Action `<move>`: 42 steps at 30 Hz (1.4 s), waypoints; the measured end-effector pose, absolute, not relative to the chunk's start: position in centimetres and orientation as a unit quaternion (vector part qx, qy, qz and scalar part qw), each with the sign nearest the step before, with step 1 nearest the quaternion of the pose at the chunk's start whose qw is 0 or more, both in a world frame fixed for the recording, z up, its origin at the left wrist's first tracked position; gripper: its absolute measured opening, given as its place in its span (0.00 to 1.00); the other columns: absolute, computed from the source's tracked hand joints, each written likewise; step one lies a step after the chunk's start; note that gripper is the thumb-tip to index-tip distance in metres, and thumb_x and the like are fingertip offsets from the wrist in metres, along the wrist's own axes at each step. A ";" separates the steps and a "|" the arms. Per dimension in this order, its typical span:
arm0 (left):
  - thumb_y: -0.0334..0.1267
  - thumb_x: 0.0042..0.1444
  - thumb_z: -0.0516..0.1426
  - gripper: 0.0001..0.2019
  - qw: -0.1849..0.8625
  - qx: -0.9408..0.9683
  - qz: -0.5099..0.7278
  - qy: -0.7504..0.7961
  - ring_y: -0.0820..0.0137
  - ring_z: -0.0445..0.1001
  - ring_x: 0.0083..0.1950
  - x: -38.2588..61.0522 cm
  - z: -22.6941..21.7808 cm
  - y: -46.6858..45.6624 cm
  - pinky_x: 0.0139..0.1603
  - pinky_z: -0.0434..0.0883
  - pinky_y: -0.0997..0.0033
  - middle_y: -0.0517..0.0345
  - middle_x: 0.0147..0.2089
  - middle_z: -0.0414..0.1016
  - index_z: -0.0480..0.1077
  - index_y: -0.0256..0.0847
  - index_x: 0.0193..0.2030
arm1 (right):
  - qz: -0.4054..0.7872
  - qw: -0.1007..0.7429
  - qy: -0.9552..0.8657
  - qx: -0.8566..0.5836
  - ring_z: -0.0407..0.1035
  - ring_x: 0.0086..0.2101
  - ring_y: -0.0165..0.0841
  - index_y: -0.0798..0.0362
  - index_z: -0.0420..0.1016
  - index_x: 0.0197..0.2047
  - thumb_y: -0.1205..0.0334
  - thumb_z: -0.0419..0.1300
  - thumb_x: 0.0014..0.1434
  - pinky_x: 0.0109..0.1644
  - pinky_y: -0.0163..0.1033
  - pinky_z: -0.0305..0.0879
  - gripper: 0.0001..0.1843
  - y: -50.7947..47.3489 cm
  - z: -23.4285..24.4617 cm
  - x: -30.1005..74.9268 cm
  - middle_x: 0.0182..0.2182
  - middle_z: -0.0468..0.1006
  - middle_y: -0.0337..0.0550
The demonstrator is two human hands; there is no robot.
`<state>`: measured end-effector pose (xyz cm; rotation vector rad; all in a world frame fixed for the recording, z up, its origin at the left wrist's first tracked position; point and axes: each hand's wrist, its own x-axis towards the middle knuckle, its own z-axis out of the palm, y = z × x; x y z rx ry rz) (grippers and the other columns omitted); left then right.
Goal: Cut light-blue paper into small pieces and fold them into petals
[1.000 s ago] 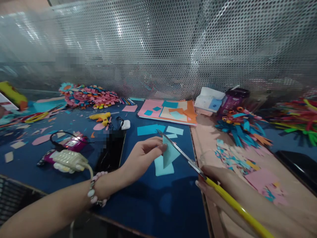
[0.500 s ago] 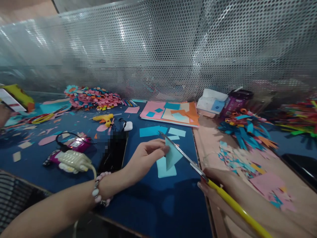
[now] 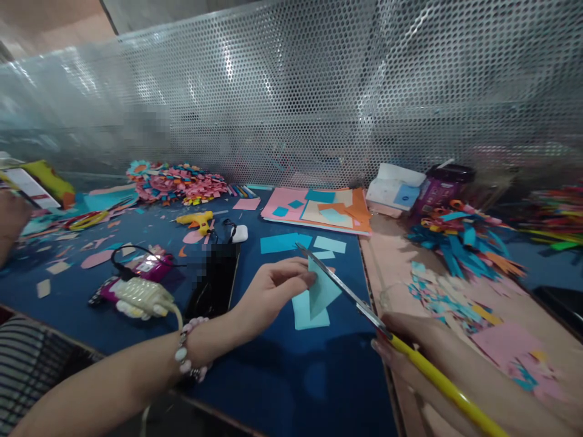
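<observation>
Between thumb and fingers, my left hand (image 3: 273, 291) pinches a pale blue piece of paper (image 3: 322, 291), which stands tilted above the table. My right hand (image 3: 419, 358) is wrapped round scissors with a yellow handle (image 3: 437, 379). The metal blades (image 3: 339, 282) lie across the upper edge of the paper, close to my left fingertips, and look nearly closed. Under the held piece lies another pale blue paper (image 3: 303, 312). Beyond the blade tips are a brighter blue strip (image 3: 279, 243) and a pale blue rectangle (image 3: 330, 244).
Coloured paper sheets (image 3: 291, 203) lie at the back, beside a tissue pack (image 3: 395, 188). Paper scraps (image 3: 444, 297) and a fringed paper bundle (image 3: 460, 237) are at right. A yellow glue gun (image 3: 198, 221), a power strip (image 3: 141, 294) and another person's hand (image 3: 11, 218) are at left.
The whole view has shifted slightly, so things sit a little further right. Both hands keep their holds, and the scissors stay at the paper's upper edge.
</observation>
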<state>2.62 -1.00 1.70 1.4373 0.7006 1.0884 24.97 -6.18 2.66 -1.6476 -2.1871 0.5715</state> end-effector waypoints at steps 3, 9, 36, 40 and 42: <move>0.35 0.58 0.56 0.09 0.568 0.613 0.464 0.295 0.64 0.70 0.50 2.7 1.8 -1.0 0.50 0.63 0.68 0.52 0.46 0.76 0.78 0.40 0.31 | 0.198 0.169 -0.772 -0.581 0.61 0.18 0.29 0.50 0.63 0.20 0.51 0.55 0.54 0.20 0.33 0.51 0.16 -6.2 2.7 24.9 0.16 0.65 0.38; 0.35 0.58 0.56 0.10 0.564 0.620 0.461 0.291 0.65 0.70 0.50 2.7 1.9 -1.1 0.50 0.63 0.69 0.53 0.45 0.76 0.76 0.39 0.27 | 0.194 0.161 -0.772 -0.584 0.60 0.17 0.28 0.50 0.64 0.21 0.51 0.55 0.55 0.20 0.33 0.51 0.16 -6.4 3.1 24.9 0.16 0.65 0.37; 0.36 0.58 0.55 0.11 0.585 0.607 0.441 0.308 0.63 0.70 0.51 2.7 2.1 -1.3 0.52 0.63 0.68 0.52 0.47 0.77 0.79 0.42 0.41 | 0.189 0.174 -0.756 -0.603 0.60 0.16 0.29 0.50 0.67 0.20 0.51 0.54 0.54 0.19 0.34 0.48 0.16 -6.5 2.1 24.7 0.15 0.67 0.39; 0.38 0.57 0.56 0.11 0.589 0.600 0.437 0.321 0.61 0.70 0.50 2.7 2.1 -1.3 0.53 0.63 0.66 0.51 0.47 0.77 0.79 0.42 0.40 | 0.195 0.173 -0.757 -0.599 0.60 0.17 0.29 0.50 0.66 0.20 0.51 0.53 0.54 0.19 0.34 0.48 0.16 -6.6 1.9 24.8 0.15 0.67 0.39; 0.38 0.57 0.55 0.11 0.592 0.598 0.435 0.320 0.61 0.70 0.50 2.7 2.0 -1.2 0.53 0.63 0.65 0.51 0.47 0.77 0.79 0.42 0.40 | 0.201 0.171 -0.761 -0.592 0.61 0.17 0.28 0.50 0.66 0.20 0.51 0.53 0.54 0.19 0.34 0.48 0.16 -6.4 1.8 25.0 0.16 0.67 0.39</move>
